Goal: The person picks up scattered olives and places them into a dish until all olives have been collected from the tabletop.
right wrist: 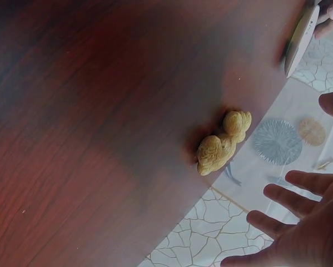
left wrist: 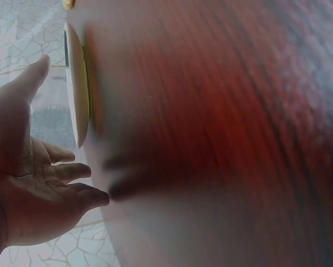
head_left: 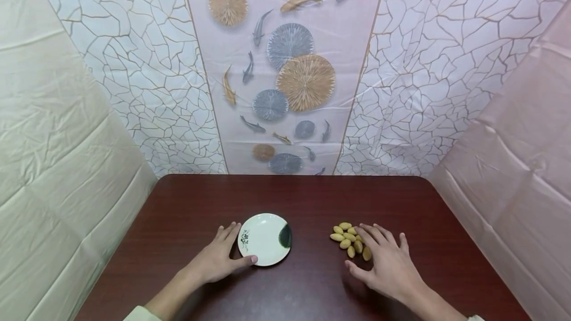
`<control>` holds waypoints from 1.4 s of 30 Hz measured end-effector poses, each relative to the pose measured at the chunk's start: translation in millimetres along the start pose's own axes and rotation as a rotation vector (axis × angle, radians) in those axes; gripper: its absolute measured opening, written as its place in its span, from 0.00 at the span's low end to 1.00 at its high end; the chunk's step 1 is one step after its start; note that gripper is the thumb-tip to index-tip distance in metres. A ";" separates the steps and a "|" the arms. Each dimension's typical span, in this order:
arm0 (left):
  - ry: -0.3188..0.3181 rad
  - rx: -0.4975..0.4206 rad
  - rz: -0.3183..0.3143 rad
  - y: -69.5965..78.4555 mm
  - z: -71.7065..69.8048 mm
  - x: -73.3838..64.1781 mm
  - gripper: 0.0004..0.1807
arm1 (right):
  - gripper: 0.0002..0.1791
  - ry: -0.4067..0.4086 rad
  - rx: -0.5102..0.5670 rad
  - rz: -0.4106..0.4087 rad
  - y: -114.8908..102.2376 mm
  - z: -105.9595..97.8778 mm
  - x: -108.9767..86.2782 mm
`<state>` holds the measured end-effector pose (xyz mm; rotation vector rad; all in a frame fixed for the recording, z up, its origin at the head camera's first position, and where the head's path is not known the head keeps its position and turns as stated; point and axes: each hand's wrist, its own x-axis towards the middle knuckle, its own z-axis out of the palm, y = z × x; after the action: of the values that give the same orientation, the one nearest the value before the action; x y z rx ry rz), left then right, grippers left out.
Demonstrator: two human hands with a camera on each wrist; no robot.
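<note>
A small round white plate [head_left: 265, 239] lies on the table, with a dark green patch at its right rim and a black plant print at the left. My left hand [head_left: 218, 260] is at the plate's left side, fingers and thumb spread around the rim without curling over it; the left wrist view shows the palm [left wrist: 30, 172] beside the plate's edge [left wrist: 77, 92]. To the right lies a cluster of several wrinkled, yellow-tan oval pieces [head_left: 350, 237], like dried fruits. Over their right edge hovers my right hand [head_left: 391, 266], fingers spread and holding nothing.
The dark red-brown wooden table [head_left: 308, 286] has rounded far corners. Behind it hangs a patterned cloth [head_left: 308, 147] with fish and round motifs. Pale cloth walls [head_left: 67, 202] close in on both sides. A stretch of table separates the plate from the pieces.
</note>
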<state>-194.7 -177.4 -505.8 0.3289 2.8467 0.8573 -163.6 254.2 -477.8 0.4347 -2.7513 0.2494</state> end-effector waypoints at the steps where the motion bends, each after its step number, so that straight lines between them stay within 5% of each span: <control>1: -0.002 0.001 -0.001 -0.3 0.7 0.1 0.65 | 0.46 0.000 0.000 0.000 -0.2 0.2 -0.2; 20: -0.008 0.004 0.031 0.3 5.8 0.6 0.64 | 0.43 -0.006 0.007 -0.015 1.2 3.7 -1.2; 42: -0.006 0.029 0.053 -1.4 4.6 2.7 0.67 | 0.26 -0.052 0.041 0.018 11.5 20.0 -1.5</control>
<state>-196.5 -175.4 -510.6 0.4120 2.8595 0.8235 -172.2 261.0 -498.2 0.4337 -2.8065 0.3036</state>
